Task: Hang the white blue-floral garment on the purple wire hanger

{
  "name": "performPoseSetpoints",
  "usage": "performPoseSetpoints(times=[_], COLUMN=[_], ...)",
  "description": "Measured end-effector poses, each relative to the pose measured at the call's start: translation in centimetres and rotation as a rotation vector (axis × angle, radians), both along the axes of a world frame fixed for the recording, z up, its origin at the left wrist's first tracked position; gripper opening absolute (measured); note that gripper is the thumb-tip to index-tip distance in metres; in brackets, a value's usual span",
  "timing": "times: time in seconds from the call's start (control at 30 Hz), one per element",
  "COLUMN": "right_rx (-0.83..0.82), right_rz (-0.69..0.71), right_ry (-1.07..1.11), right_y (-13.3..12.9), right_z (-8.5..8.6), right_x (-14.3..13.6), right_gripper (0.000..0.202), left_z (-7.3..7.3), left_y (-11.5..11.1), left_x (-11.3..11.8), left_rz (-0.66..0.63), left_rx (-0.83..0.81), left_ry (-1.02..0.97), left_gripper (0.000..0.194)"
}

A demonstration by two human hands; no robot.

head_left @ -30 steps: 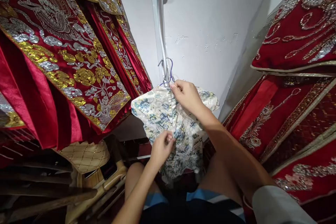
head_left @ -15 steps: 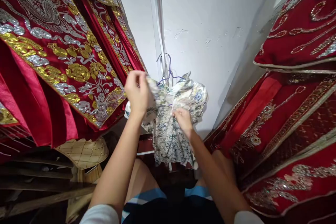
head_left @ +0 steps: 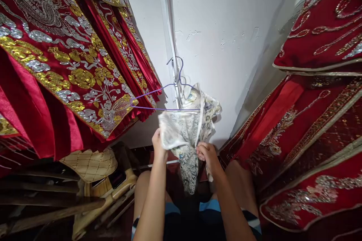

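A light floral blouse [head_left: 185,128] hangs half off a purple wire hanger [head_left: 152,109]. The hanger's hook is on a metal strip at the wall, and its left half is bare. Only the blouse's right shoulder still covers the hanger's right arm. My left hand [head_left: 160,144] is closed on the loose left side of the blouse, its fingers partly behind the cloth. My right hand [head_left: 205,152] pinches the front edge of the blouse lower down. The pale inside of the cloth shows between my hands.
Red sequined cloths hang at the left [head_left: 82,79] and right [head_left: 325,120]. A wooden chair [head_left: 121,184] with a cream quilted piece [head_left: 90,162] stands low at left. A white wall [head_left: 220,22] with a vertical metal strip [head_left: 169,15] is ahead.
The left side of the blouse has come off the hanger, baring its left arm. My left hand has moved down and right with the cloth; my right hand has moved lower.
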State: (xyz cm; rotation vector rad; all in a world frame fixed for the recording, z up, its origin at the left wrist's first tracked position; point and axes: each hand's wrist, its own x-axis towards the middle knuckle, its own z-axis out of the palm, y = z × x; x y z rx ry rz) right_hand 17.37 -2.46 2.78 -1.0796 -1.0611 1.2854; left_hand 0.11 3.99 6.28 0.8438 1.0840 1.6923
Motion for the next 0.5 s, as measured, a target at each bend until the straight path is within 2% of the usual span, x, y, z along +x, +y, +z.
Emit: performPoseSetpoints(times=[0.03,0.1,0.17,0.23,0.3,0.37,0.43,0.5], right_rx=[-0.002,0.026,0.075,0.086,0.046,-0.002,-0.024,-0.042], right_rz=[0.025,-0.017,-0.097,-0.094,0.024,0.195,0.426,0.620], right_ry=[-0.064,-0.168,-0.189,-0.096,0.048,0.160,0.159,0.075], right_y=[-0.2,-0.2,0.0,0.4,0.6,0.7,0.7,0.8], right_z=[-0.6,-1.2,-0.8,0.2,1.6,3.0,4.4,5.9], right_x=[0.5,1.1,1.2,0.8,0.2,0.0,0.4,1.5], right_gripper=[0.032,0.036,0.038,0.046,0.060,0.066,0.060,0.051], left_z=[0.1,1.1,2.6,4.1,5.5,6.4,6.7,6.2], left_y=[-0.4,-1.2,-2.4,-3.6,-4.5,-4.7,-4.5,-4.2], left_x=[0.7,2.1,3.4,4.5,5.1,4.8,3.6,1.9], left_rz=[-0.045,-0.127,-0.190,-0.275,-0.375,-0.418,-0.465,-0.608], left_rx=[0.036,0.135,0.247,0.334,0.410,0.461,0.448,0.389], left_ry=[0.102,0.250,0.360,0.455,0.562,0.674,0.751,0.770], left_gripper=[0.022,0.029,0.031,0.027,0.023,0.022,0.026,0.035])
